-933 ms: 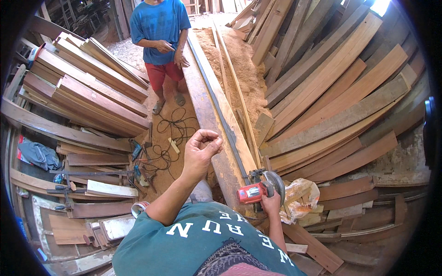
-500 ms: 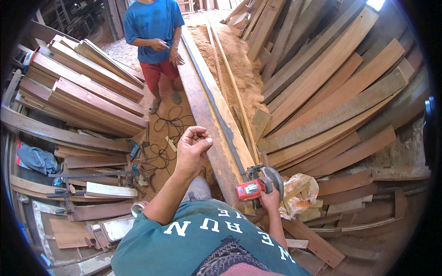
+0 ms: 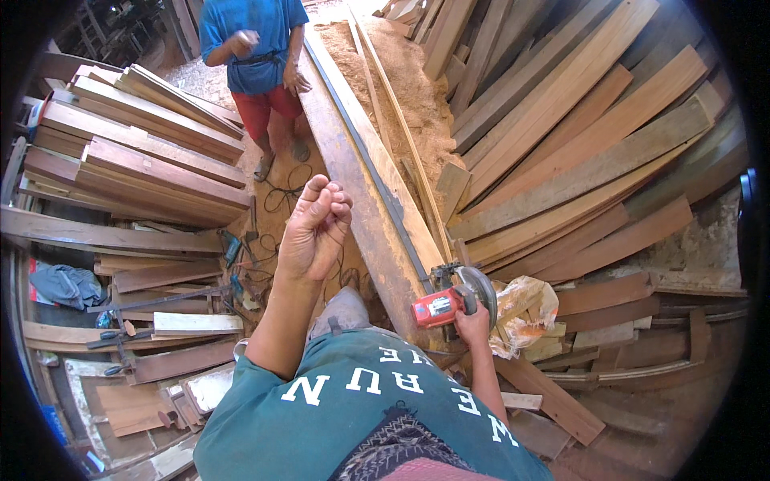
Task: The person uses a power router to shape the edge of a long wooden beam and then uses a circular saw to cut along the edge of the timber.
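The right hand [image 3: 475,327] is clenched around the handle of a red handheld circular saw with a round metal blade guard [image 3: 449,301], which sits at the near end of a long weathered wooden plank [image 3: 361,192] running away toward another person in a blue shirt and red shorts [image 3: 257,56]. The left hand [image 3: 314,232] is raised in the air, fingers curled loosely, grasping nothing. A crumpled plastic bag [image 3: 525,313] lies just right of the saw, beside stacked timber boards [image 3: 577,136].

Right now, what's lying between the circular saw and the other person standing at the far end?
In the head view, a long plank with a dark straightedge on it runs from the circular saw, gripped by the right hand, toward the person.
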### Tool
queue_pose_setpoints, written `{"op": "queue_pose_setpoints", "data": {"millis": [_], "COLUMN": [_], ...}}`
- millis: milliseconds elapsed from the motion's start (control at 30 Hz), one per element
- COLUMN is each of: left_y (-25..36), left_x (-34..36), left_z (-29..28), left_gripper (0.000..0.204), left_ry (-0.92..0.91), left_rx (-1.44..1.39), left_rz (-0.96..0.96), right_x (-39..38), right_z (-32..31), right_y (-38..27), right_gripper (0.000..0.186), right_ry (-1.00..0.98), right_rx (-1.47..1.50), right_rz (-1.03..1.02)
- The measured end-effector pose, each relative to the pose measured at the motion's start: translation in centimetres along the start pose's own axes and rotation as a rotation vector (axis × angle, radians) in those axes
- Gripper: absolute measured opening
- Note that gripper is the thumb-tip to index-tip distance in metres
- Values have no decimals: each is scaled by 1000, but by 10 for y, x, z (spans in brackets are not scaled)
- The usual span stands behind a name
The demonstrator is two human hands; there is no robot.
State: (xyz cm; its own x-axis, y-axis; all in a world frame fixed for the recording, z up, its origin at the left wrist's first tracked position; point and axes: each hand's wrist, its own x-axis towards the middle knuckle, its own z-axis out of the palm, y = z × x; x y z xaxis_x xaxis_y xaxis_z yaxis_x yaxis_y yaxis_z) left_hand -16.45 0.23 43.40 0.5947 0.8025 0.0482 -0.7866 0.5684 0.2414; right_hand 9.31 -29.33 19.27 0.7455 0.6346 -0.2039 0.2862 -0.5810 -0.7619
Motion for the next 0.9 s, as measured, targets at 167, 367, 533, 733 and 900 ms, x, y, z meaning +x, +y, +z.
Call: {"op": "queue_pose_setpoints", "data": {"millis": [167,367,533,733,900], "left_y": [4,6,3,3,2], "left_x": [-2,-4,-7,-9,-10], "left_z": [2,2,11,12,13], "left_gripper": [27,30,39,39,35], "left_ry": [-214,-343,-199,-143,-118], "left_rx": [-217,-175,-19,63,133], "left_rz": [-130,-150,-89,-123,-104], "right_x": [2,-1,2,0,-3], "right_z": [2,-6,-3,-2,-6], "right_y": [10,-9,1,-1,-11], "right_gripper": [25,38,34,34,33], "right_ry": [23,-39,-12,-17,-23], "right_rx": [1,8,-29,29,-25], "right_rz": [-36,46,2,13,23]}}
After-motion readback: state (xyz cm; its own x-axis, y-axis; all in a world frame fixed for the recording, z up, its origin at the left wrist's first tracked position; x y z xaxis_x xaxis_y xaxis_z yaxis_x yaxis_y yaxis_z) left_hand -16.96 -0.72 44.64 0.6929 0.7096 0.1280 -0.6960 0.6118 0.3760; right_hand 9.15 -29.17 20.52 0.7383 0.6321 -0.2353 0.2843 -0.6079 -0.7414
